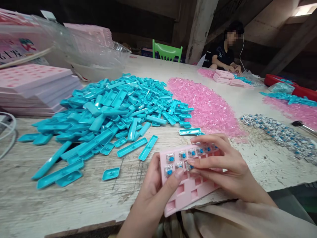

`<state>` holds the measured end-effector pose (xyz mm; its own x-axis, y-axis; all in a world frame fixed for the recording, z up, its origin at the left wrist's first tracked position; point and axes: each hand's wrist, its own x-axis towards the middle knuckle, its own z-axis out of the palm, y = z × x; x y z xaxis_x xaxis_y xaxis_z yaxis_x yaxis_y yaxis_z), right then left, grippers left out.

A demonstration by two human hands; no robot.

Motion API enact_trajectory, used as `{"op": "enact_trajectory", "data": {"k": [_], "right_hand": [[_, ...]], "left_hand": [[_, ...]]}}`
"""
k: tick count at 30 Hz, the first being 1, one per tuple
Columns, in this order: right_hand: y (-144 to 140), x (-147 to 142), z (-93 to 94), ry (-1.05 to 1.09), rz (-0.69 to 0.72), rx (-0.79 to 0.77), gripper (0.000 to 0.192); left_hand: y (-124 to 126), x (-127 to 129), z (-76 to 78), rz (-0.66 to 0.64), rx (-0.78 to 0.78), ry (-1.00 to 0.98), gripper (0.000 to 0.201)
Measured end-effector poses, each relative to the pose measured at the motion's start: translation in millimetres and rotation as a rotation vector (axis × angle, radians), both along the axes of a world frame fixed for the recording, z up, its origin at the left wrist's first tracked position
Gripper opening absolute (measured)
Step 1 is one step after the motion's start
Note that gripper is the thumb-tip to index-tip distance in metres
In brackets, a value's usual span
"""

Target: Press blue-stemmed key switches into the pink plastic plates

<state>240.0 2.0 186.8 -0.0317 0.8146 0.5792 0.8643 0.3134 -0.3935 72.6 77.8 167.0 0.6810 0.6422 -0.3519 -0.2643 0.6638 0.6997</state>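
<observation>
A pink board (187, 195) with square slots is tilted up over the table's front edge. My left hand (155, 193) grips its left end, thumb on the top face by a switch. Clear keyboard switches with blue centres (170, 158) fill slots in the top row and the start of the second. My right hand (230, 167) pinches a keyboard switch (189, 166) at a second-row slot; fingers partly cover it, so I cannot tell how deep it sits. The lower slots in view hold nothing.
Beyond the board lie a heap of turquoise keycaps (119, 109) and a spread of clear pink pieces (205, 104). Loose switches (282, 134) lie to the right. Pink boards (32, 82) are stacked at left. A person (224, 56) sits across the table, near a green chair (167, 51).
</observation>
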Motion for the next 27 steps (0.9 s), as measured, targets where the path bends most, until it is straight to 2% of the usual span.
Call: {"op": "enact_trajectory", "data": {"k": [5, 12, 15, 20, 27], "right_hand": [[-1, -1, 0.0, 0.049, 0.016, -0.018, 0.01], [-2, -3, 4.8, 0.057, 0.059, -0.094, 0.005], [-2, -3, 5.2, 0.07, 0.06, -0.108, 0.005], [1, -1, 4.6, 0.052, 0.07, -0.119, 0.006], [1, 2, 1.9, 0.036, 0.098, -0.09, 0.01]], "left_hand": [[-4, 0, 1.1, 0.051, 0.073, 0.07, 0.049], [-12, 3, 2.3, 0.109, 0.21, 0.179, 0.037], [-11, 2, 4.4, 0.117, 0.206, 0.202, 0.038], [-5, -2, 8.2, 0.034, 0.231, 0.215, 0.04], [-4, 2, 2.5, 0.057, 0.173, 0.112, 0.038]]}}
